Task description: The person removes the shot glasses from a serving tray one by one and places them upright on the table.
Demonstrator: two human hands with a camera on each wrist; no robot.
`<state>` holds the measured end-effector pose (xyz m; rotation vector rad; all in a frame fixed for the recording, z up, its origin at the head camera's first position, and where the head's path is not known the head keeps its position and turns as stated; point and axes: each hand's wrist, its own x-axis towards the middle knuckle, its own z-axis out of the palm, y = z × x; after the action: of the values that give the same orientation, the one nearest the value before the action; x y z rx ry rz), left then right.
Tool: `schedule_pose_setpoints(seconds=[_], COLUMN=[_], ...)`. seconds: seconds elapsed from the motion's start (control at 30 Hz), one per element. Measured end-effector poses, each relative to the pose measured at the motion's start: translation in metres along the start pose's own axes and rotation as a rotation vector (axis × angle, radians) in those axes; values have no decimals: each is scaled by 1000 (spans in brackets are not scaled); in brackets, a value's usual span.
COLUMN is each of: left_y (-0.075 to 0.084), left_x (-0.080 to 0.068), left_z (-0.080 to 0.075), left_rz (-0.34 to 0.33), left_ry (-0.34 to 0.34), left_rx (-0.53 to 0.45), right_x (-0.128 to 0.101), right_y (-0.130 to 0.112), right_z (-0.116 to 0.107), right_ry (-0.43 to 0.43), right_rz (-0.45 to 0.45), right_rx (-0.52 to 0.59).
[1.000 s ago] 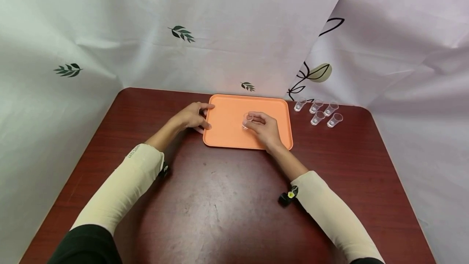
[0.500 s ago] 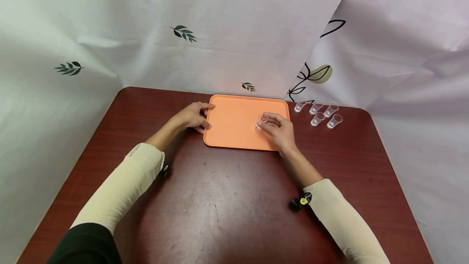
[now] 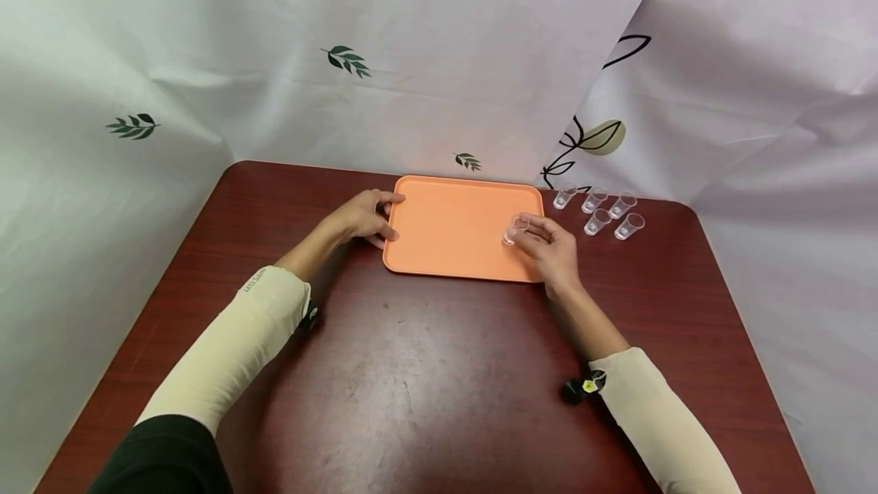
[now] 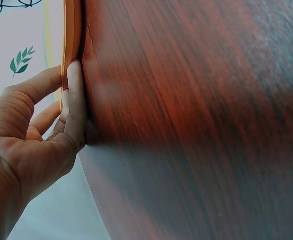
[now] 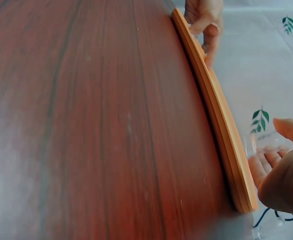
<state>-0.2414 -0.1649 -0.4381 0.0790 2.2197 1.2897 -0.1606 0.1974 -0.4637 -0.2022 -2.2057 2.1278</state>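
Observation:
In the head view, an orange rectangular tray [image 3: 449, 227] lies at the far side of the table. My left hand [image 3: 363, 216] grips the tray's left rim; in the left wrist view that hand [image 4: 41, 132] has fingers on both sides of the tray's edge [image 4: 72, 30]. My right hand [image 3: 552, 250] pinches a small clear plastic cup [image 3: 511, 235], upright over the right part of the tray. Whether the cup's base touches the tray cannot be told. The right wrist view shows the right hand [image 5: 281, 167] just beyond the tray's side [image 5: 219, 120], the cup barely visible.
Several similar clear cups [image 3: 597, 223] stand on the dark red wooden table [image 3: 411, 372], to the right of the tray. A white leaf-printed curtain [image 3: 411, 97] hangs behind the table and at its sides.
My right hand has moved to the right with the cup, from the middle of the tray to its right part. The left hand stays at the tray's left rim.

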Motion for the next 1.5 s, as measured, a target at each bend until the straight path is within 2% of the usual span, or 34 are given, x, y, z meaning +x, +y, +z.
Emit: schedule_pose_setpoints(seconds=[0.13,0.4,0.67,0.9,1.03,1.5], left_y=[2,3,3,3,3,1], left_x=[-1,-3,-2,-1,-1,0], left_z=[0,1,1,1,1,1], left_rz=[-2,-11,-17,-11,-9,-4], left_ry=[-2,5,-4,-1,-2,-3], left_rx=[4,11,24,35,40,38], right_x=[0,4,17,31,34,36], right_y=[-1,-3,-2,0,1,7], right_z=[-8,-18,-35,-47,-50,-49], right_ry=[33,117,211,295,312,342], right_rz=[1,-5,-28,24,55,75], right_rx=[2,83,42,47,34,-25])
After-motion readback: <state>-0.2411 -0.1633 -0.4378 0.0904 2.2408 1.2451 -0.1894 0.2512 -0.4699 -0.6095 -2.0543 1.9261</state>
